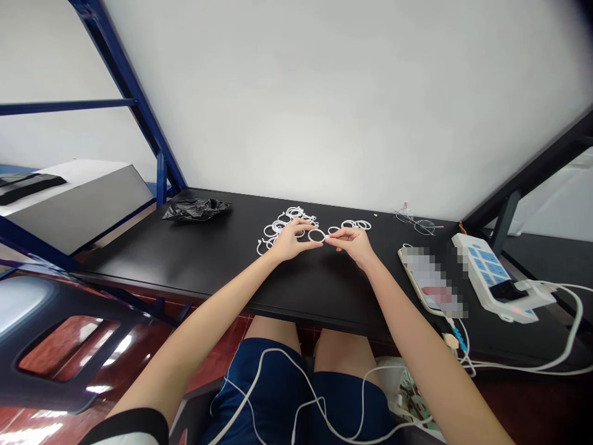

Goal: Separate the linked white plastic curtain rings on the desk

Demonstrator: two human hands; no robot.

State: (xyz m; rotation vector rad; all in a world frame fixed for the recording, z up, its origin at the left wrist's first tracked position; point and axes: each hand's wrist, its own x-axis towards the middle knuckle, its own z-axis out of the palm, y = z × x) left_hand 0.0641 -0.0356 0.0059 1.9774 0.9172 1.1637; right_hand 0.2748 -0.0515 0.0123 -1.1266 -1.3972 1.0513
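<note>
Between my two hands a white ring (317,231) is held up a little above the black desk. My left hand (293,240) grips its left side, thumb below and fingers above. At its right edge, my right hand (353,243) pinches the ring with thumb and forefinger. Behind my left hand lies a loose pile of white rings (278,226), some with small knobs or open ends. A smaller group of white rings (356,224) rests just beyond my right hand.
On the black desk (185,259) lie a crumpled black plastic bag (197,209) at left, glasses (419,224) at back right, and a phone (428,281) on a cable. A white power strip (493,275) stands at the right edge. White cables (278,352) cross my lap.
</note>
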